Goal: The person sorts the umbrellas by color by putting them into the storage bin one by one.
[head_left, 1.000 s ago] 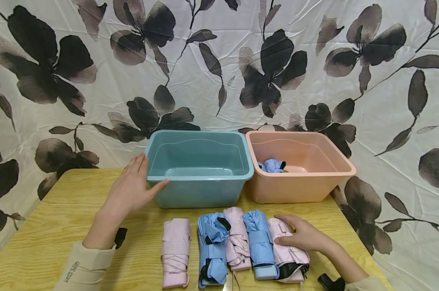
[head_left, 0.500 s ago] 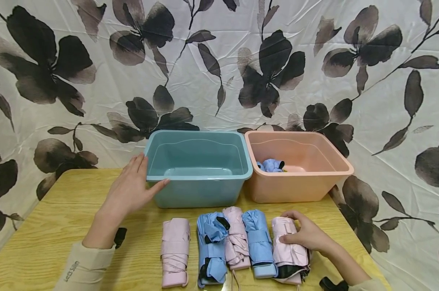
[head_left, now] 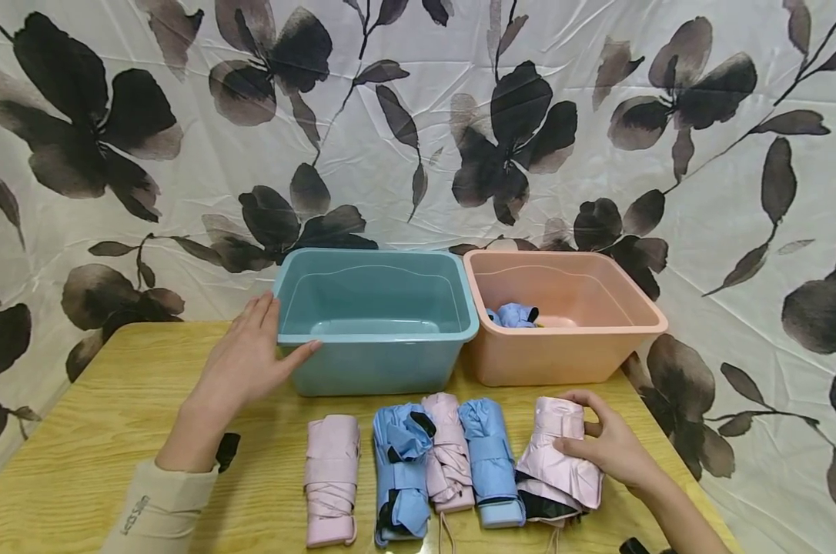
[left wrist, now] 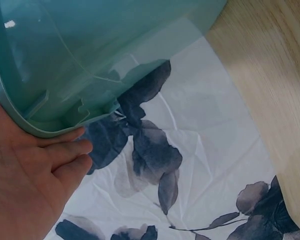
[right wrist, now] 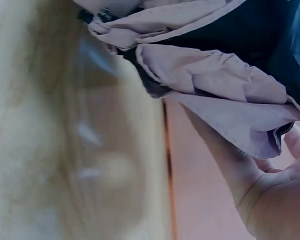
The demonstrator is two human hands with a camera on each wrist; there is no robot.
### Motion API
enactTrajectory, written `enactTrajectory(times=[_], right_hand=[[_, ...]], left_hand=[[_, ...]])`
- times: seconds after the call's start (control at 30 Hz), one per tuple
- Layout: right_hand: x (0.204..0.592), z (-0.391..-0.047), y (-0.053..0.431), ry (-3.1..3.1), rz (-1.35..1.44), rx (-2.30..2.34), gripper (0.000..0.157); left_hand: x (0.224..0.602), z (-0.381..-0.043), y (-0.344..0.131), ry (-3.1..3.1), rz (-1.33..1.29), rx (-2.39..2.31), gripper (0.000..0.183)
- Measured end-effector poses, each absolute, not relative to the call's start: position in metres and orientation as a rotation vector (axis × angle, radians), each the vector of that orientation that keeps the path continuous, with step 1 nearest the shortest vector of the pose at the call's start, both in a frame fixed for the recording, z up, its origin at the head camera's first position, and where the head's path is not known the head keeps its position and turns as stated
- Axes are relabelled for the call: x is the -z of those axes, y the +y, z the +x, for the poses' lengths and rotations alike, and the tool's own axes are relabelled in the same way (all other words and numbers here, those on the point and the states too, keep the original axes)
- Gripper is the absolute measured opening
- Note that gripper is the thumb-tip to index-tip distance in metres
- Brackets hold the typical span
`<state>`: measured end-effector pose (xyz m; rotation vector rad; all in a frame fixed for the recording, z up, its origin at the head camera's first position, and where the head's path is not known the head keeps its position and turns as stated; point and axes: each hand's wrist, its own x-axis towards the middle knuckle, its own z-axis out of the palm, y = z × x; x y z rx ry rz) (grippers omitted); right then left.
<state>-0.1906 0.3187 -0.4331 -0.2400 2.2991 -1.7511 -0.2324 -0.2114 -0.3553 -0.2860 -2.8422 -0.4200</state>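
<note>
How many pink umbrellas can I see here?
3 pink umbrellas: one at the row's left end, one between two blue umbrellas, one in the right hand. The peach tub may hide more.

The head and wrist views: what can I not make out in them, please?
Blue cloth: lower part hidden by orange bin, head view.
Sleeve lettering: too small to read, head view.
Right hand: partly hidden by pink umbrella, right wrist view.
Teal bin: cut off by top edge, left wrist view.

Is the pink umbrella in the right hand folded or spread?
Folded, but loosely: the pink umbrella, held by the right hand, is bundled, though its near end flares and shows dark fabric.
</note>
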Motion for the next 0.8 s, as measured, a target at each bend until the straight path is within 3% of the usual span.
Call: enactTrajectory(times=[0.27,0.5,0.8], right_hand=[[0.412,-0.187,0.316,2.377,-0.377,2.024,0.058],[0.382,-0.195,0.306,2.349,-0.516,2.290,0.063],[0.344,-0.220,0.280,2.327,-0.493,2.550,0.061]], left_hand=[[0.356,-0.232,-0.211,-2.838,-0.291,0.423,0.111],[0.357,-0.232,-0.212,-2.845,-0.278,0.429,0.111],[0.355,-0.233,-0.212,-2.838,-0.292,0.409,0.110]])
